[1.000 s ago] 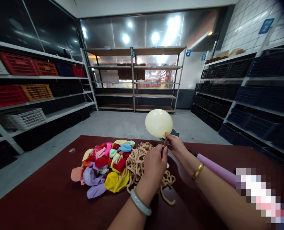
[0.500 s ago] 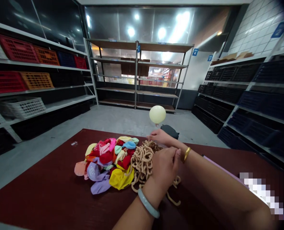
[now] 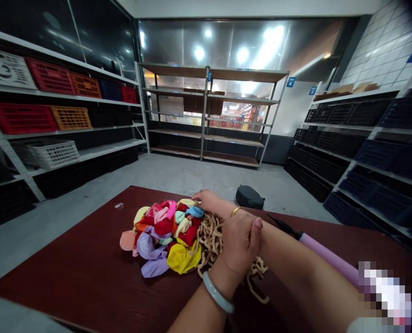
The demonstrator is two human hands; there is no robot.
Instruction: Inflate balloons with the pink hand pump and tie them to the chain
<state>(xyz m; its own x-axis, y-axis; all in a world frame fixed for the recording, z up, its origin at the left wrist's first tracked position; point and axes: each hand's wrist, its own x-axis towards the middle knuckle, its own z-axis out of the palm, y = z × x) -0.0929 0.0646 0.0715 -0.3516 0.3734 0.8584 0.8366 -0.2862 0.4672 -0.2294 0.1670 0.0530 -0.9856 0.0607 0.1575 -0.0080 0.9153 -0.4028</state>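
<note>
My right hand (image 3: 210, 202), with a gold bracelet at the wrist, reaches across to the far side of a pile of flat, uninflated balloons (image 3: 164, 226) in many colours. Its fingers are stretched out beside a pale yellow balloon (image 3: 188, 202) at the pile's back edge. My left hand (image 3: 240, 238), wearing a pale bangle, is closed next to the right forearm, its thumb on top. What it holds, if anything, is hidden. Under and behind it lies a heap of curled tan long balloons (image 3: 210, 231).
A lilac tube with a black tapered tip (image 3: 326, 252) lies right of my forearm on the dark red table (image 3: 70, 273). A dark grey rounded object (image 3: 249, 196) is beyond the table. Shelves with crates (image 3: 49, 76) line the sides; a rack (image 3: 206, 115) stands behind.
The inflated pale yellow balloon above my right hand is out of view. My right hand has moved left to the flat balloons. The view has shifted slightly; more of the lilac tube shows.
</note>
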